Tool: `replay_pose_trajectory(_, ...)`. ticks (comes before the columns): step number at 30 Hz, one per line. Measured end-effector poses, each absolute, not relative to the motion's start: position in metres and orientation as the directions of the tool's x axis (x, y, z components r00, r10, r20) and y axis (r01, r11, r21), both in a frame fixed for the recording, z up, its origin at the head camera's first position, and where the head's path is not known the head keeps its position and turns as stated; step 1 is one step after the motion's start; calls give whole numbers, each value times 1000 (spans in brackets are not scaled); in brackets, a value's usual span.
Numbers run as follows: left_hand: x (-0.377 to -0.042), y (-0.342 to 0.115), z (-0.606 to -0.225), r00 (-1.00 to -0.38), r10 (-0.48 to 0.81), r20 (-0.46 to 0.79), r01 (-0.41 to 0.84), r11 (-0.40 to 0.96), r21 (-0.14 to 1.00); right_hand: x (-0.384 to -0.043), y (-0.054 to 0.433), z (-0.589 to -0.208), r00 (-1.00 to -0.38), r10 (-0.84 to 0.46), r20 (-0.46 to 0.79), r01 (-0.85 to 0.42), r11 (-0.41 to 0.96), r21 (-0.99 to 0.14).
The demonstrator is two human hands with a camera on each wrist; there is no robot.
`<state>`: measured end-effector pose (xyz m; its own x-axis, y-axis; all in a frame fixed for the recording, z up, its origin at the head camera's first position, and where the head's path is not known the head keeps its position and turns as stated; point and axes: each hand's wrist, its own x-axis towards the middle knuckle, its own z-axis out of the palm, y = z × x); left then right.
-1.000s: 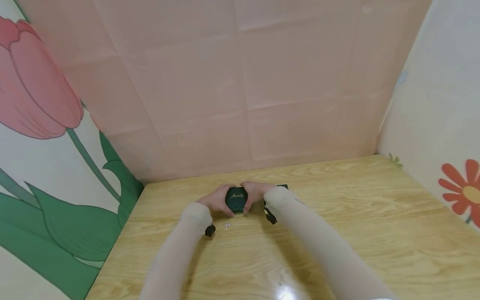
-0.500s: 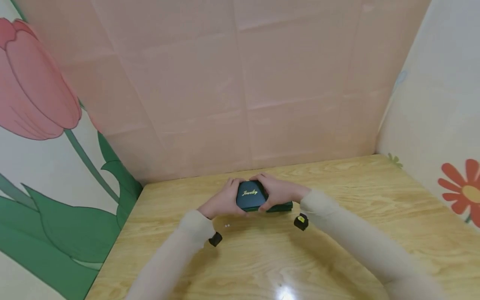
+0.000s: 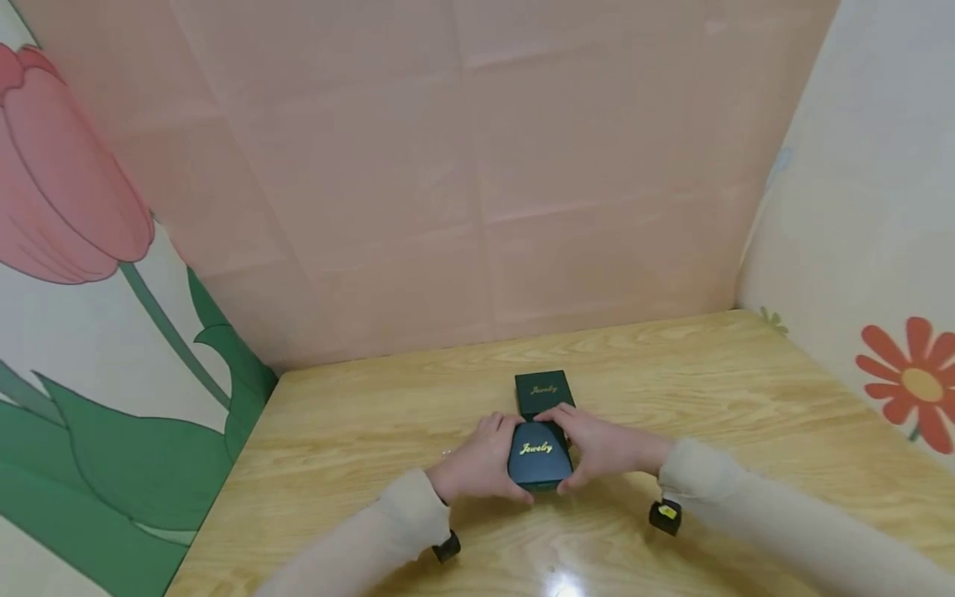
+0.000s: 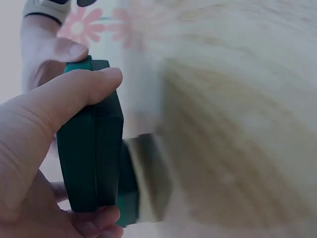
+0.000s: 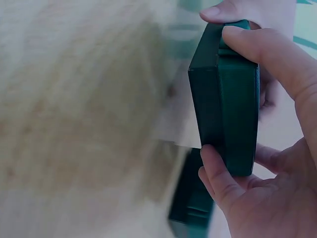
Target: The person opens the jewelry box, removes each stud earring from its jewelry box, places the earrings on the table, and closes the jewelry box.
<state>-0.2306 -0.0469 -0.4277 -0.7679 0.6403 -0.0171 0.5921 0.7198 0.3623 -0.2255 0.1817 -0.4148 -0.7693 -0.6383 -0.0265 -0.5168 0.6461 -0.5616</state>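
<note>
Both hands hold one dark green jewelry box [image 3: 537, 466] with gold "Jewelry" lettering on its lid. My left hand [image 3: 481, 466] grips its left side and my right hand [image 3: 603, 445] its right side, thumbs on the near edge. In the left wrist view the closed box [image 4: 89, 153] appears raised off the table, fingers curled round its far edge. The right wrist view shows the box's other side [image 5: 238, 114] in the right hand's fingers. A second, square green jewelry box [image 3: 543, 388] lies on the table just behind.
The wood-grain table [image 3: 358, 431] runs back to a pink-covered wall [image 3: 388, 182]. Tiny shiny bits [image 3: 446, 453] lie beside the left hand, partly hidden by it. Painted flowers cover the side walls, with a tulip [image 3: 82, 174] on the left.
Both hands have brought the held jewelry box to the right and nearer to me. The square jewelry box, largely covered by the right arm earlier, now shows behind it.
</note>
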Motion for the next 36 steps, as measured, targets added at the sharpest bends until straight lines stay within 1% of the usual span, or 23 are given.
replay_pose_trajectory(6,-229,-45,-439,-768,637,-66,574,730,370,-227,181,-428,-754,-655,-50,-519,640,-566)
replay_pose_trajectory(13,-229,-46,-443,-771,631,-83,557,732,393,-228,181,-429,-747,-658,-92,-494,642,-586)
replay_pose_trajectory(19,-229,-48,-441,-777,621,-102,540,742,398,-229,181,-431,-739,-668,-87,-500,630,-594)
replay_pose_trajectory(26,-228,-48,-439,-789,602,-122,516,758,398,-228,191,-438,-779,-622,-77,-480,671,-564)
replay_pose_trajectory(31,-228,-47,-438,-792,596,-133,502,759,414,-227,195,-445,-802,-596,-39,-476,677,-562)
replay_pose_trajectory(36,-228,-46,-437,-790,598,-136,505,759,410,-227,195,-449,-810,-586,5,-486,667,-565)
